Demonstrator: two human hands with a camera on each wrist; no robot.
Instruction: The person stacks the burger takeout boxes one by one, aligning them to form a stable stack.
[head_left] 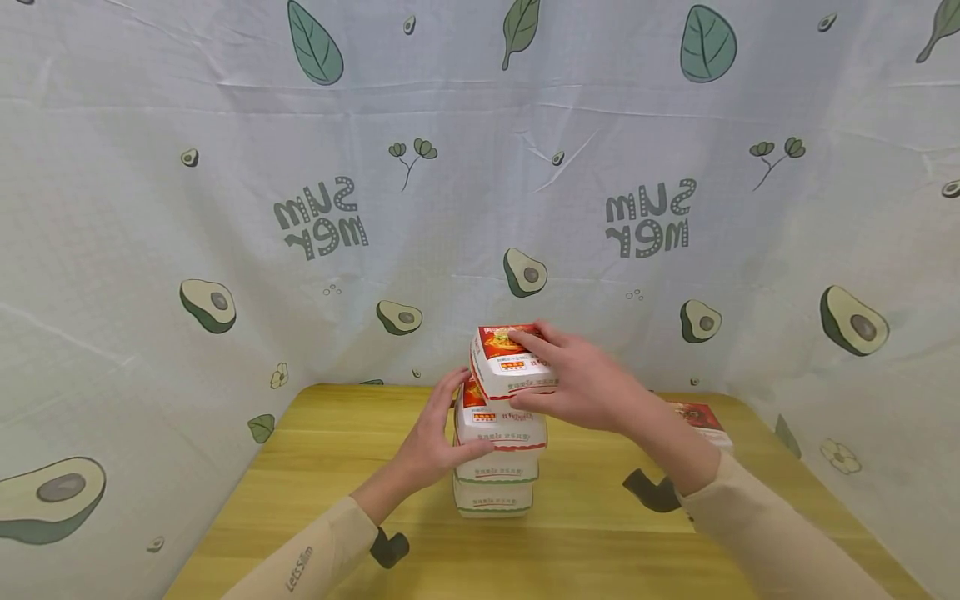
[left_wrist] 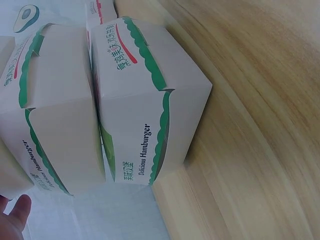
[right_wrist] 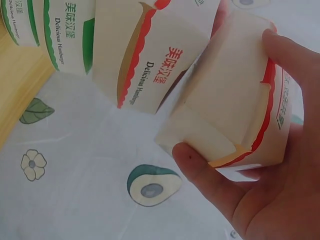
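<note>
The right hand has its fingers and thumb curled round a red-trimmed burger box, thumb under the near edge and fingers over the lid, holding it just right of centre in the head view, tilted and at most touching the stack below with one corner. The left hand lies with straight fingers pressed against the left side of the red-trimmed box next down, steadying it. Under that sit two green-trimmed boxes on the wooden table; the left wrist view shows them side against side. Another red box lies on the table at right, behind the right forearm. By my reading the step in hand is seating the top box; it looks to need levelling and squaring over the one beneath before the fingers ease off, or the tower may tip.
</note>
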